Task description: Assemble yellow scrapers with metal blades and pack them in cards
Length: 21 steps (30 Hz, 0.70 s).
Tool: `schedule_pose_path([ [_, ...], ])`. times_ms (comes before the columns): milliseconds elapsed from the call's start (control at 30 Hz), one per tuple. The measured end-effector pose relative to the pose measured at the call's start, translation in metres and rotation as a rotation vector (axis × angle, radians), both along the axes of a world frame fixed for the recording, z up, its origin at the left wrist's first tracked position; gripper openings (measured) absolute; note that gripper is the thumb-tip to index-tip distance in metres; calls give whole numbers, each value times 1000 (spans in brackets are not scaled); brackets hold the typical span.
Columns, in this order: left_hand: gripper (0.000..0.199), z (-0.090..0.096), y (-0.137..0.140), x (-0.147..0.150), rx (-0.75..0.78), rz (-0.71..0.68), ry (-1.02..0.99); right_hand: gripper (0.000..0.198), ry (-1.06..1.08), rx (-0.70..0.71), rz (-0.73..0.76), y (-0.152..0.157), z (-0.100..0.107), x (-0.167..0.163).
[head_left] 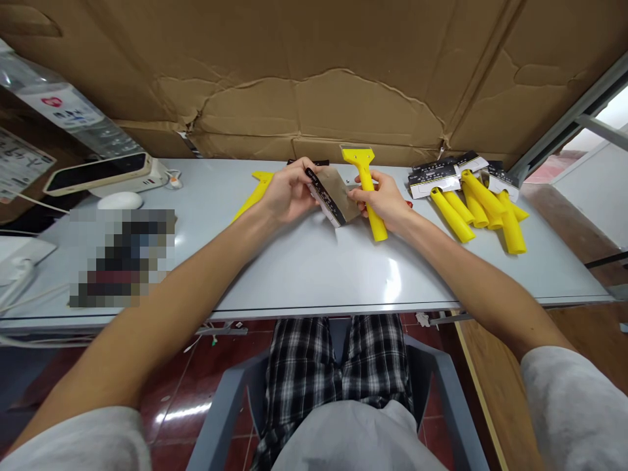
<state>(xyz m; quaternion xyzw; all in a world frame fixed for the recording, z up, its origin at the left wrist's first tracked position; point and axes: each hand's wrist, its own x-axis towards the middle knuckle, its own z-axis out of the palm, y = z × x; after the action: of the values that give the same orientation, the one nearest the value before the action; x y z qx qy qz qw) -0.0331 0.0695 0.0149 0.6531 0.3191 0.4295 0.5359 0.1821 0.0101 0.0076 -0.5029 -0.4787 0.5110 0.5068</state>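
Between both hands is a folded packaging card (338, 196), black and white printed outside and plain grey-brown inside. My left hand (293, 190) pinches its left edge, fingers closed. My right hand (385, 199) is closed around a yellow scraper (377, 219), held upright with its wide head at the top; the right fingertips are close to the card's right edge. A second yellow scraper (255, 195) lies on the table, partly hidden by my left hand and forearm. Behind my left hand, a dark flat strip (321, 162) shows in part. A small red thing (409, 204) is mostly hidden by my right wrist.
Several yellow scrapers (483, 203) with printed cards on their heads are heaped at the right. On the left are a phone (98, 173), a white rounded object (120, 201), a plastic bottle (73, 108) and a blurred-out item (122, 258). Cardboard (314, 108) walls the table's back.
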Motion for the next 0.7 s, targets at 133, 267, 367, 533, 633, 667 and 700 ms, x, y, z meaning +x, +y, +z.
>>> schedule_pose_path([
  [133, 34, 5, -4, -3, -204, -128, -169, 37, -42, 39, -80, 5, 2, 4],
  [267, 28, 8, -5, -5, -298, -192, -153, 34, -102, 88, -119, 6, 3, 8],
  [367, 27, 9, -2, -9, -307, -238, -87, 36, -128, 113, -138, 8, 1, 9],
  [533, 68, 5, 3, -12, -266, -228, -15, 36, -143, 183, -229, 13, -2, 10],
  [633, 72, 0, 5, -10, -257, -198, -36, 44, -106, 246, -303, 17, 2, 15],
  [667, 72, -2, 5, -9, -258, -191, -43, 48, -100, 280, -329, 18, 4, 18],
  [700, 73, -3, 5, -8, -258, -183, -46, 52, -104, 320, -350, 19, 6, 22],
])
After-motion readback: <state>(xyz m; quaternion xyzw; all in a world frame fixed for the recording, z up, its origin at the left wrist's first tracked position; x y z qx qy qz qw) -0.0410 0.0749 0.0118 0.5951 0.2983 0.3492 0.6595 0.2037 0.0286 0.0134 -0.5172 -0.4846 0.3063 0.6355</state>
